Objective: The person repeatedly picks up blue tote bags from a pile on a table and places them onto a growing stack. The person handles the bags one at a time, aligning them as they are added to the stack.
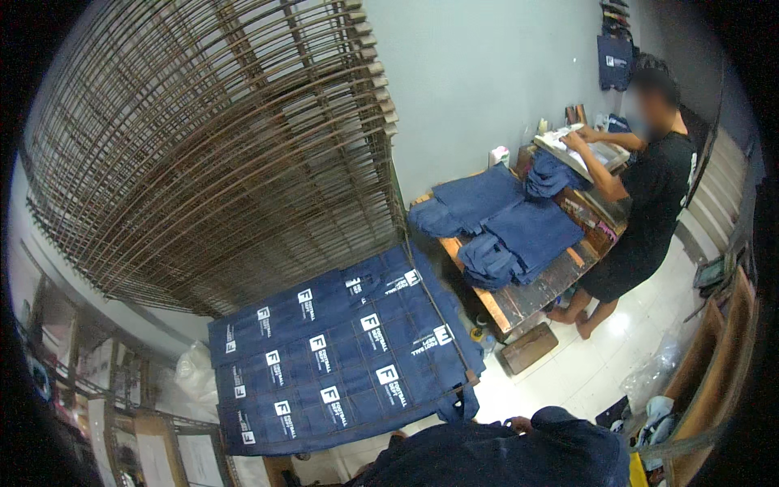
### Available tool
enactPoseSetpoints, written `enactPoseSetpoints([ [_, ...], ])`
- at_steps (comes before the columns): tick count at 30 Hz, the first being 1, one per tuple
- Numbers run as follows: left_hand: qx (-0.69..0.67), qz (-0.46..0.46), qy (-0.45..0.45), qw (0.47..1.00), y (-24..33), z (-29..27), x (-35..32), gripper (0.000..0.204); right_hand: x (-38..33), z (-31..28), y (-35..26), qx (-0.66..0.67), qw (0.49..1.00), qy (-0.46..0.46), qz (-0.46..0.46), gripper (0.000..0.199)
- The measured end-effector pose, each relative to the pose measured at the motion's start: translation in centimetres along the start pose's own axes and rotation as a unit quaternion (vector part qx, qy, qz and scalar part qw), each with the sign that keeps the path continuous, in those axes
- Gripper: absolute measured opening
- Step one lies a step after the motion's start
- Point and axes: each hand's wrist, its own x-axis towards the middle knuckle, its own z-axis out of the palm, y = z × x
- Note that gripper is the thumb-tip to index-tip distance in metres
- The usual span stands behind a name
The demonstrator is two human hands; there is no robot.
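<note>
Neither my left hand nor my right hand can be made out. Dark navy cloth (495, 454) fills the lower edge; whether it is clothing or a held piece cannot be told. A small skin-coloured patch (519, 424) shows at its upper edge, too little to identify. Nearest to it, navy fabric bags (316, 373) with white prints lie in rows on a wire drying rack (469, 377). Several more wire shelves (243, 146) of this rack are raised above them, bare.
On the right, a person (657, 178) in black leans over a printing frame (584, 150) at a wooden table (527, 300). Stacked navy bags (531, 231) lie on that table. A wooden block (529, 349) sits on the tiled floor; clear plastic (653, 369) lies farther right.
</note>
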Motion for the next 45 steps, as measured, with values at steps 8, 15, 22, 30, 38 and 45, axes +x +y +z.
enactPoseSetpoints([
  [8,0.095,0.121,0.049,0.987,-0.3,2.6,0.9,0.038,1.0,-1.4,2.5,0.015,1.000,-0.015,-0.005,0.025],
  [15,0.089,0.071,0.107,0.988,2.4,2.4,1.8,0.032,-0.4,-2.9,5.8,0.027,0.999,-0.014,0.012,0.024],
  [22,-0.045,-0.004,0.104,0.994,7.9,-0.1,-3.1,0.026,-0.6,-2.2,7.3,0.058,0.998,-0.017,0.001,0.023],
  [30,-0.051,-0.096,0.047,0.993,2.8,2.5,-2.2,0.040,-0.6,-2.1,6.7,0.080,0.996,-0.002,-0.043,0.023],
  [38,-0.099,-0.032,0.092,0.990,3.9,1.0,-3.9,0.044,-7.6,-16.5,-7.4,-0.057,0.908,0.396,0.128,0.048],
  [45,-0.184,-0.094,0.148,0.967,3.3,-0.2,-3.9,0.044,-5.7,-28.2,-15.7,-0.119,0.618,0.776,-0.047,0.036],
])
